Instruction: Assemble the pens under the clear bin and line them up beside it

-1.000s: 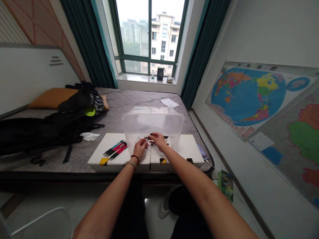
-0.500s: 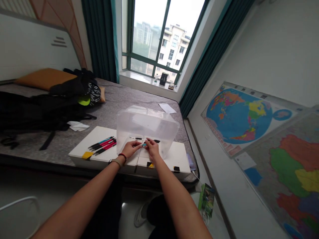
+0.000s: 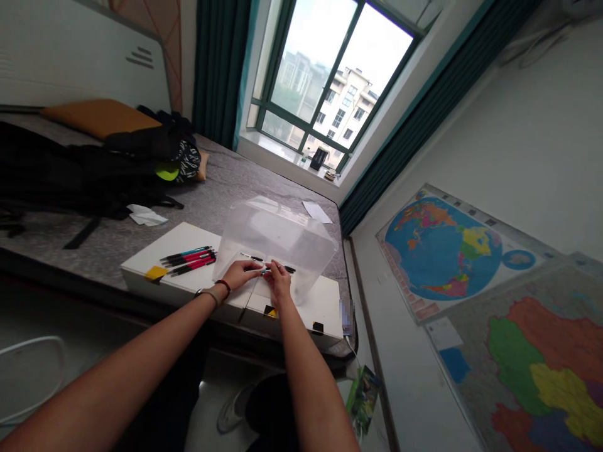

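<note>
My left hand [image 3: 240,276] and my right hand [image 3: 279,281] meet over the white boxes, in front of a clear plastic bin [image 3: 282,232]. Their fingertips are closed on a small teal and dark pen [image 3: 265,270], mostly hidden by the fingers; whether it is whole or in parts I cannot tell. Just beyond the hands, a thin dark pen part [image 3: 252,257] lies inside the bin, and another black piece [image 3: 289,269] shows to the right of my right fingers. Left of my left hand, several pens [image 3: 189,260] in red, black and teal lie side by side.
Two white boxes [image 3: 164,248] stand at the bed's [image 3: 226,169] front edge, with yellow and black tape on them. Black bags [image 3: 70,179] and a crumpled tissue [image 3: 147,215] lie to the left. Wall maps [image 3: 452,245] hang at right; a phone-like item [image 3: 347,317] sits by the right box.
The view has tilted and shifted, so the boxes and hands appear a little further left. Both hands still hold the pen between them, with the fingers slightly shifted.
</note>
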`<state>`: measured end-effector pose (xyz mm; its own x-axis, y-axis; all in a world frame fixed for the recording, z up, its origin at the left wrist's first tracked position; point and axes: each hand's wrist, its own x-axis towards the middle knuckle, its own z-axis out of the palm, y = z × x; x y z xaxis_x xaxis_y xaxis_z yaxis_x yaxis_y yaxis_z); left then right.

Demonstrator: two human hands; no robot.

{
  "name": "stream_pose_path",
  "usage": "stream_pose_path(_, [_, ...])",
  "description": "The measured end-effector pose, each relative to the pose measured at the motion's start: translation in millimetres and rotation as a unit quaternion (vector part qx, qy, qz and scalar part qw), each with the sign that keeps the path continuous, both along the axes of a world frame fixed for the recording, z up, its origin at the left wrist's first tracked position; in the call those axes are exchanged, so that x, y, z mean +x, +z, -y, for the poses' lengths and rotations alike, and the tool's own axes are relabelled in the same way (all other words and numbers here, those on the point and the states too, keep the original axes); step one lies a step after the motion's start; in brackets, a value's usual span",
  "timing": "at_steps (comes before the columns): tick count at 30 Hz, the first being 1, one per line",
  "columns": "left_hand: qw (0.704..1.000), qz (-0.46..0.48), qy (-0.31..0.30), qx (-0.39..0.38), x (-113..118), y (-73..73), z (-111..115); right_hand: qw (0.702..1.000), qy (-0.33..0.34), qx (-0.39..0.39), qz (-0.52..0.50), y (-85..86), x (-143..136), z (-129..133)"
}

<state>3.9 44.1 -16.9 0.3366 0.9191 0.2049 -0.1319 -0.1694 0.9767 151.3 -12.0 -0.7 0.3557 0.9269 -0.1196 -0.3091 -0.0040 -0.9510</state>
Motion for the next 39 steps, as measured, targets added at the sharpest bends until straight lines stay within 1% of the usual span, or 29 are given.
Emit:
stream_pose_path(2, [1.0,0.002,0.0,-0.002,-1,0.7,0,1.0,0.025,0.007,-0.013,-0.7,2,1])
stream_pose_path(4, [1.0,-0.005,-0.002,0.0,-1,-0.1,-2,0.999,0.034,0.013,-0.022,-3.9,3,0])
stream_pose_path(8, [0.999,-0.044,-0.015,0.008,-1,-3.4,-4,1.0,-0.011,0.007,-0.027,-9.8,0,-3])
stream_pose_path(10, [0.998,-0.059,-0.021,0.015,-2,-3.9,-4,0.999,-0.015,0.014,-0.03,-9.4,-1,-2])
stream_pose_path(13, [0.997,-0.07,-0.028,0.025,-3,-3.7,-4,0.998,0.019,0.036,-0.044,-6.0,-1,0])
stream_pose_path(16, [0.996,-0.077,-0.033,0.029,-4,-5.7,-4,0.997,0.041,0.038,-0.06,-5.4,1,1])
stream_pose_path(21, [0.996,-0.077,-0.04,0.018,-3,-10.1,-6,0.998,-0.003,0.027,-0.065,-9.3,0,-2])
stream_pose_path(23, [0.997,-0.067,-0.04,0.014,-3,-8.6,-5,0.998,0.0,0.031,-0.063,-8.8,-1,-1])
stream_pose_path(27, [0.997,-0.06,-0.036,0.017,-3,-3.4,-3,0.996,0.037,0.04,-0.071,-5.9,2,2])
stream_pose_path(29, [0.998,-0.057,-0.032,0.011,-3,-2.6,-3,0.995,0.042,0.039,-0.077,-5.9,3,2])
stream_pose_path(36, [0.997,-0.074,-0.031,0.012,-2,-3.7,-3,0.995,-0.01,0.026,-0.097,-10.4,2,-1])
stream_pose_path(39, [0.996,-0.078,-0.05,-0.016,-2,-3.8,-4,0.991,-0.01,0.038,-0.126,-9.7,3,-1])
